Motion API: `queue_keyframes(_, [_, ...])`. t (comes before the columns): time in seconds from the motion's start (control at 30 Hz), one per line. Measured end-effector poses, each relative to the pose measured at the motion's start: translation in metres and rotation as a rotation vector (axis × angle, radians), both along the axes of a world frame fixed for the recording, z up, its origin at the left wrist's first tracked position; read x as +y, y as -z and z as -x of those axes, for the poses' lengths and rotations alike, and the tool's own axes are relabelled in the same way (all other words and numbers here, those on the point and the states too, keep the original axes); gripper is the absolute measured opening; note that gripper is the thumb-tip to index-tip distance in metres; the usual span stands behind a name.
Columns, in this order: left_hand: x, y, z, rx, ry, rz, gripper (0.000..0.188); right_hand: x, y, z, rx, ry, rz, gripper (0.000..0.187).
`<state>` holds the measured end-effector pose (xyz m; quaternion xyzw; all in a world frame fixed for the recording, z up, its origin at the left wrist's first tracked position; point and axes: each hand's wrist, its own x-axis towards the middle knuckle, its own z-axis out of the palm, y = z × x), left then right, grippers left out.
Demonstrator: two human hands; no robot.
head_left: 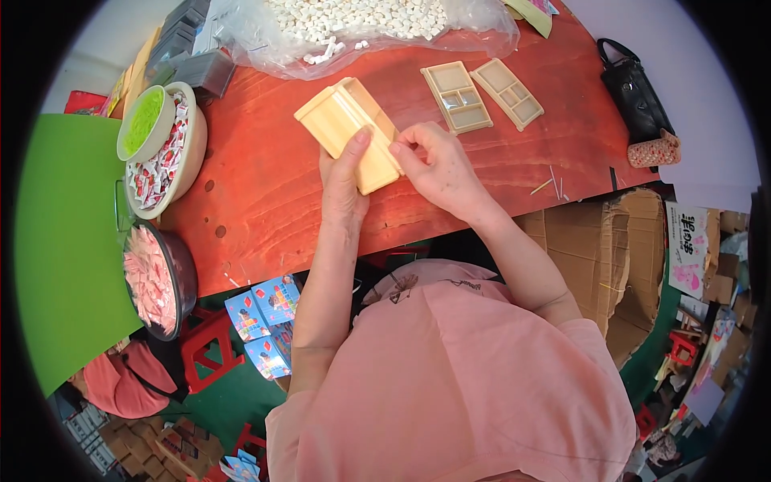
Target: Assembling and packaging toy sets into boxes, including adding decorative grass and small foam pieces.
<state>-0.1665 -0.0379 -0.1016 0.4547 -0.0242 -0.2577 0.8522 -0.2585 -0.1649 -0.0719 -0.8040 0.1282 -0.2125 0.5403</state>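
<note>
A pale yellow plastic case (341,120), long with raised edges and a ridge along it, is held tilted above the red table. My left hand (344,178) grips its near left side, thumb on top and the other fingers hidden underneath. At the case's right edge, my right hand (442,170) is closed, with thumb and bent index finger pinching there. The fingertips partly hide that edge. Beyond my right hand lie two beige compartmented plastic frames, a left frame (468,115) and a right frame (511,82), flat on the table.
A clear bag of small white pieces (361,20) spreads along the far edge. At left stand a tub of wrapped packets (189,153), a bowl of green bits (144,120) and a dark basin of pink packets (152,277). A black handbag (634,96) lies right; an open carton (578,249) stands below.
</note>
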Motion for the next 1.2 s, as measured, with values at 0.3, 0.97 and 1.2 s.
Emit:
queue_keyframes(0.3, [0.050,-0.005,-0.027,0.022,-0.142,-0.024,0.070,-0.031,0.036,-0.038,0.191,0.184,0.609,0.017])
queue_keyframes(0.97, [0.098,0.000,-0.028,0.022,-0.234,-0.064,0.066,0.053,0.001,-0.056,0.087,-0.006,0.082,0.018])
queue_keyframes(1.2, [0.116,-0.003,-0.027,0.035,-0.237,-0.060,0.068,0.042,0.031,-0.084,0.131,0.090,0.797,0.026])
